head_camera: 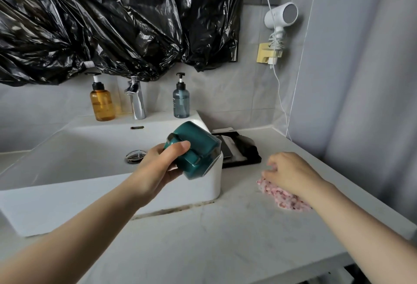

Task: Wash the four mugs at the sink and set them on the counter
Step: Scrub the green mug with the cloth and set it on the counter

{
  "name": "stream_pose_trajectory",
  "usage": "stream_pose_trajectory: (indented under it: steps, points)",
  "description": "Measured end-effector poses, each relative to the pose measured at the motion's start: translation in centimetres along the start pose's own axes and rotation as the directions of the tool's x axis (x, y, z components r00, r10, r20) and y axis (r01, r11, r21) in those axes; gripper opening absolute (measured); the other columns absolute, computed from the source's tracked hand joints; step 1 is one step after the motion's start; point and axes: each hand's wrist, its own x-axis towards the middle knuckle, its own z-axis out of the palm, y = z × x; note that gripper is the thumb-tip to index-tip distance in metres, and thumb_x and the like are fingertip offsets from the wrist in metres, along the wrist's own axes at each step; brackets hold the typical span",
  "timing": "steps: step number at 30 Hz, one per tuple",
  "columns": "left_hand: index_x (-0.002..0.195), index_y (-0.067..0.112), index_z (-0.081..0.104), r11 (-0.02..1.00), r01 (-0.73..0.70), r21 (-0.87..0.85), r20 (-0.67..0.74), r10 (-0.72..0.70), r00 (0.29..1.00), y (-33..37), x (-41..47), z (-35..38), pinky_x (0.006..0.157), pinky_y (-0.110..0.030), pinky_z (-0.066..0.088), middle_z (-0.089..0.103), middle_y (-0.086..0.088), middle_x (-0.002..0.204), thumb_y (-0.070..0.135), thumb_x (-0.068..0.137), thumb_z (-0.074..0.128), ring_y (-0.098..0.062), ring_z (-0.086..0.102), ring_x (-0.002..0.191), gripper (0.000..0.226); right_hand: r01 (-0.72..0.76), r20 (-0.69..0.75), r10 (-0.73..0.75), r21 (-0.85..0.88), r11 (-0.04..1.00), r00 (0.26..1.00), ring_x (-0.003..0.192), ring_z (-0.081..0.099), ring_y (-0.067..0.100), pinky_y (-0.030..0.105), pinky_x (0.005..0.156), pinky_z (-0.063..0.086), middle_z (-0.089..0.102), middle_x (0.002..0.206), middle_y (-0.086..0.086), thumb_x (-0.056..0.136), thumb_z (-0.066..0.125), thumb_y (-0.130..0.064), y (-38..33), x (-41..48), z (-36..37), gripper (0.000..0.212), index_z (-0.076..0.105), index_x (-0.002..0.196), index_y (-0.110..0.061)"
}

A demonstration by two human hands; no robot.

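Observation:
My left hand (159, 166) grips a dark green mug (196, 148), tipped on its side above the right rim of the white sink (67, 202). Its handle faces toward me. My right hand (291, 173) rests on a pink speckled cloth (283, 195) lying on the grey counter (225, 238) to the right of the sink. The fingers curl down onto the cloth. No other mug is visible.
A chrome tap (136, 98) stands behind the basin between an amber pump bottle (102, 101) and a blue-grey pump bottle (181, 101). A black tray (239, 150) lies behind the mug. Black plastic bags (112, 20) hang overhead. A white hair dryer (281, 17) hangs on the wall.

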Motion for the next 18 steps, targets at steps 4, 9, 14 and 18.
stream_pose_trajectory:
  steps: [4,9,14,18]
  points:
    - [0.113,0.009,0.063,1.0,0.007,0.023,-0.033,-0.006,0.999,0.3,-0.1,-0.3,0.096,-0.033,0.052,0.075,-0.008,0.108,0.053,0.049,0.073,-0.024,0.066,0.111,0.078,0.317,-0.157,-0.276,0.523,0.791,0.948,0.07,0.06,0.01,0.016,0.068,0.046,0.069,0.086,-0.008,0.086,0.071,-0.023,-5.7,-2.7,-1.1,0.014,0.072,0.1,-0.022]
    - [0.11,0.007,0.065,0.998,0.06,0.018,-0.1,-0.058,0.993,0.5,-0.2,-0.6,0.091,-0.033,0.055,0.076,-0.007,0.101,0.05,0.054,0.077,-0.025,0.068,0.106,0.071,0.508,-0.316,-0.398,0.583,0.634,0.861,0.057,0.052,0.01,0.014,0.062,0.04,0.059,0.082,-0.012,0.083,0.075,-0.02,-10.3,-4.1,-0.2,0.021,0.071,0.103,-0.025]
    - [0.1,0.007,0.068,0.995,0.092,0.022,-0.154,-0.088,0.984,0.8,-0.1,-1.0,0.087,-0.031,0.057,0.076,-0.005,0.087,0.043,0.071,0.082,-0.02,0.071,0.09,0.048,0.469,-0.271,-0.393,0.645,0.603,0.879,0.051,0.041,0.009,0.023,0.057,0.039,0.058,0.067,-0.013,0.082,0.077,-0.023,-11.6,-3.8,1.2,0.019,0.068,0.093,-0.036]
    - [0.096,0.008,0.071,0.992,0.09,0.091,-0.161,-0.075,0.984,0.9,-0.4,-1.6,0.093,-0.036,0.057,0.076,-0.014,0.1,0.056,0.04,0.078,-0.025,0.072,0.098,0.074,0.426,-0.217,-0.396,0.697,0.577,0.892,0.053,0.043,0.008,0.024,0.056,0.04,0.061,0.065,-0.007,0.083,0.076,-0.021,-12.6,-3.8,1.6,0.017,0.07,0.096,-0.03]
